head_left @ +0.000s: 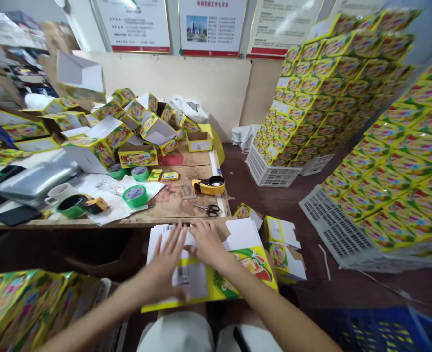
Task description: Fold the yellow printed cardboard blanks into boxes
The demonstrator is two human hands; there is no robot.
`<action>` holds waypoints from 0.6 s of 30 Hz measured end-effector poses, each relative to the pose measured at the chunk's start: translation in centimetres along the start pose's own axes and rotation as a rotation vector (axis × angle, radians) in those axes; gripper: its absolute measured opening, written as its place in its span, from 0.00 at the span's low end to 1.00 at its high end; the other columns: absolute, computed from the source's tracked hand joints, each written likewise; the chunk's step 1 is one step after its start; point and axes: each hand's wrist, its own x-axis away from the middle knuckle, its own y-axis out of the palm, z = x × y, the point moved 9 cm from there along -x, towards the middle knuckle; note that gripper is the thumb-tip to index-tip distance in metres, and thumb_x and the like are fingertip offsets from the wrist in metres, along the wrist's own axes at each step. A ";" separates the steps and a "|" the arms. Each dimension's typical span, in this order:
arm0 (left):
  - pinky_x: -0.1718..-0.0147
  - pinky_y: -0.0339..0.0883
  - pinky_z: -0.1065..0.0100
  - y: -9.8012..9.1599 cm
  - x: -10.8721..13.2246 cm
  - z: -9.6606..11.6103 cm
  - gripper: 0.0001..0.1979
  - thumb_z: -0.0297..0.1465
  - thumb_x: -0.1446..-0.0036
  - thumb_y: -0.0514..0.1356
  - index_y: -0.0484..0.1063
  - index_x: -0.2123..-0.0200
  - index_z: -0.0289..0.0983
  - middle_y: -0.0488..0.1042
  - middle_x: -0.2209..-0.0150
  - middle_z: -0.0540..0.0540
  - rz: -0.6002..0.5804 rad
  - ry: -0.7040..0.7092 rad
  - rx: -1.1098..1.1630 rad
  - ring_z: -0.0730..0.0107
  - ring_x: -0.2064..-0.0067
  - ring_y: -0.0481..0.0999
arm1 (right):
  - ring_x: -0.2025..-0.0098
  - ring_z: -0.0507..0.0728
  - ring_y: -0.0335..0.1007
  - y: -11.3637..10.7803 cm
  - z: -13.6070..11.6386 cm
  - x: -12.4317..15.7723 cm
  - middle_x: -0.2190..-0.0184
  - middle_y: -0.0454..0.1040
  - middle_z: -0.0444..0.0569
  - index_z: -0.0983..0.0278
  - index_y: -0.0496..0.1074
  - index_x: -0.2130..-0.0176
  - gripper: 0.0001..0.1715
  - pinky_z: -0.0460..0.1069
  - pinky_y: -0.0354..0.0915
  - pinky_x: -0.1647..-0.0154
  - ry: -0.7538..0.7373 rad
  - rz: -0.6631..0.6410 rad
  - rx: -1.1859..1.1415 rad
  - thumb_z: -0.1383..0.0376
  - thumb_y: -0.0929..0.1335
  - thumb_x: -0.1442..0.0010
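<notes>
A stack of flat, unfolded yellow cardboard boxes (250, 264) with white flaps lies across my lap, against the table's front edge. My left hand (164, 269) is spread over its white panel, beside a printed barcode, slightly blurred; whether the palm touches cannot be told. My right hand (208, 244) lies with fingers stretched toward the far edge of the stack, and its forearm crosses the printed face. Neither hand grips anything. Just beyond them on the table lie black-handled scissors (212, 210) and a yellow tape dispenser (208, 185).
Green tape rolls (135, 195), a white mug (59, 194) and a pile of open cartons (109, 142) cover the table (171, 208). Tall carton stacks (322, 93) stand in white crates (274, 171) at right. Folded boxes (282, 244) lie by my right side; a blue crate (384, 327) is lower right.
</notes>
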 end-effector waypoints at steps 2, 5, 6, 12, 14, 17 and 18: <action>0.40 0.36 0.41 7.2 4.8 -1.0 0.65 0.54 0.62 0.64 0.27 0.34 0.34 0.40 0.34 0.27 -0.105 -0.065 -0.120 0.40 0.34 0.42 | 0.47 0.63 0.60 0.1 0.1 -0.3 0.51 0.68 0.56 0.65 0.68 0.55 0.20 0.61 0.52 0.44 0.012 0.024 0.017 0.55 0.67 0.42; 0.39 0.31 0.45 10.3 7.6 -1.7 0.62 0.57 0.58 0.60 0.26 0.34 0.32 0.42 0.34 0.28 -0.052 -0.091 -0.216 0.42 0.33 0.43 | 0.49 0.63 0.60 -0.3 0.0 -1.0 0.54 0.69 0.57 0.66 0.68 0.59 0.18 0.61 0.50 0.42 0.032 0.028 0.053 0.54 0.67 0.42; 0.39 0.30 0.46 10.1 7.6 -1.6 0.61 0.58 0.56 0.58 0.26 0.34 0.32 0.43 0.34 0.29 -0.024 -0.081 -0.233 0.43 0.33 0.43 | 0.49 0.63 0.60 -0.5 -0.1 -1.3 0.56 0.69 0.57 0.66 0.68 0.60 0.18 0.61 0.49 0.41 0.035 0.027 0.067 0.55 0.67 0.43; 0.38 0.27 0.49 8.5 6.8 -1.0 0.60 0.62 0.55 0.53 0.27 0.34 0.31 0.48 0.35 0.30 0.101 -0.073 -0.292 0.45 0.34 0.46 | 0.48 0.64 0.58 -3.3 -2.4 -1.6 0.56 0.69 0.57 0.65 0.67 0.60 0.17 0.62 0.42 0.38 -0.040 0.085 0.109 0.55 0.67 0.43; 0.38 0.27 0.48 8.9 7.3 -0.8 0.59 0.62 0.55 0.52 0.28 0.33 0.31 0.49 0.35 0.31 0.134 -0.079 -0.300 0.45 0.34 0.46 | 0.49 0.64 0.59 -3.5 -3.4 -1.3 0.56 0.69 0.57 0.65 0.67 0.60 0.16 0.62 0.43 0.38 -0.084 0.080 0.115 0.55 0.67 0.43; 0.38 0.27 0.47 9.3 8.2 -0.1 0.56 0.60 0.53 0.53 0.30 0.33 0.33 0.49 0.35 0.32 0.185 -0.070 -0.254 0.46 0.33 0.45 | 0.56 0.61 0.64 -3.1 -4.1 -0.8 0.62 0.71 0.52 0.65 0.66 0.60 0.14 0.61 0.45 0.40 -0.119 0.025 0.133 0.58 0.67 0.42; 0.38 0.27 0.47 8.8 8.5 0.0 0.55 0.59 0.51 0.52 0.30 0.33 0.34 0.46 0.34 0.32 0.216 -0.079 -0.201 0.46 0.33 0.43 | 0.58 0.60 0.65 -3.0 -4.3 -0.6 0.65 0.72 0.51 0.65 0.67 0.60 0.13 0.61 0.46 0.42 -0.128 0.007 0.139 0.59 0.68 0.41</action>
